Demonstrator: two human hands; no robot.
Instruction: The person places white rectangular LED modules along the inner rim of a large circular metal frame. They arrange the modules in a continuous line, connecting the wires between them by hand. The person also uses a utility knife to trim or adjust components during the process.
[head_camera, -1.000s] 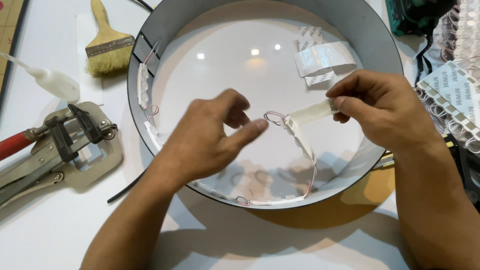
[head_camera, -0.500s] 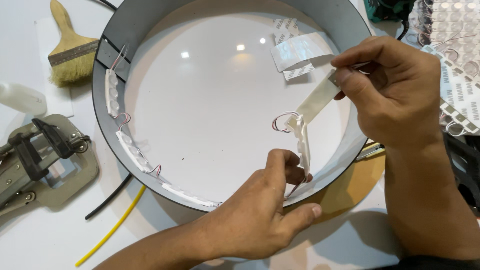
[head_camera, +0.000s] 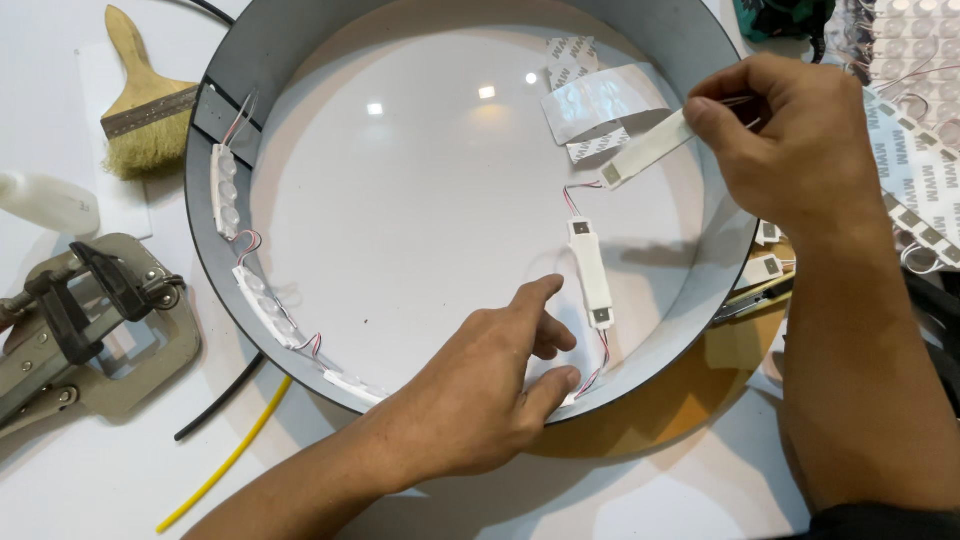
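A round shallow housing with a grey metal wall (head_camera: 205, 215) and a white glossy bottom fills the middle of the view. Small white light modules (head_camera: 224, 190) joined by thin red and white wires line its left inner wall. My right hand (head_camera: 790, 140) pinches one white module (head_camera: 645, 150) of the chain above the housing's right side. Another module (head_camera: 590, 272) hangs below it on the wires. My left hand (head_camera: 480, 385) reaches over the near rim, fingers pressed on a module at the lower inner wall.
A wooden paintbrush (head_camera: 145, 100) and a white squeeze bottle (head_camera: 45, 200) lie at the left. A metal locking clamp (head_camera: 85, 320) sits lower left, beside black and yellow cables (head_camera: 225, 465). Peeled backing strips (head_camera: 600, 100) lie inside the housing. Sheets of more modules (head_camera: 905, 60) lie at the right.
My left hand slid from the chain's middle down to the near wall. My right hand rose toward the upper right, stretching the module chain out. The view shifted.
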